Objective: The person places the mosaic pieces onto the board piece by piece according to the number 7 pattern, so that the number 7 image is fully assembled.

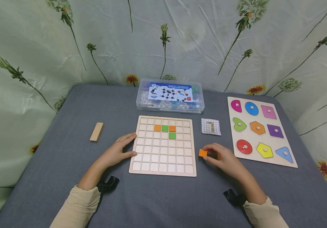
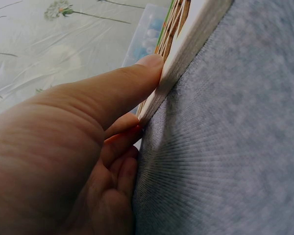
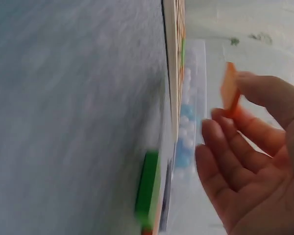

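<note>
My left hand [image 1: 114, 153] rests at the left edge of a wooden grid board [image 1: 163, 171], its thumb and fingertips touching the rim with the fingers fairly straight. Orange tiles [image 1: 157, 128] and green tiles [image 1: 172, 136] sit in the board's upper cells. To the right of the board, my right hand [image 1: 223, 158] pinches an orange square tile [image 1: 203, 153] between thumb and fingers. The right wrist view shows this tile raised above the table, and a green tile [image 3: 148, 188] lying on the cloth below the hand. The head view has that green tile hidden by the hand.
A small printed pattern card [image 1: 211, 127] lies right of the board. Behind stands a clear plastic box [image 1: 170, 107] of molecule-model parts. A shape puzzle board [image 1: 247, 117] is at the right, a plain wooden block [image 1: 96, 132] at the left.
</note>
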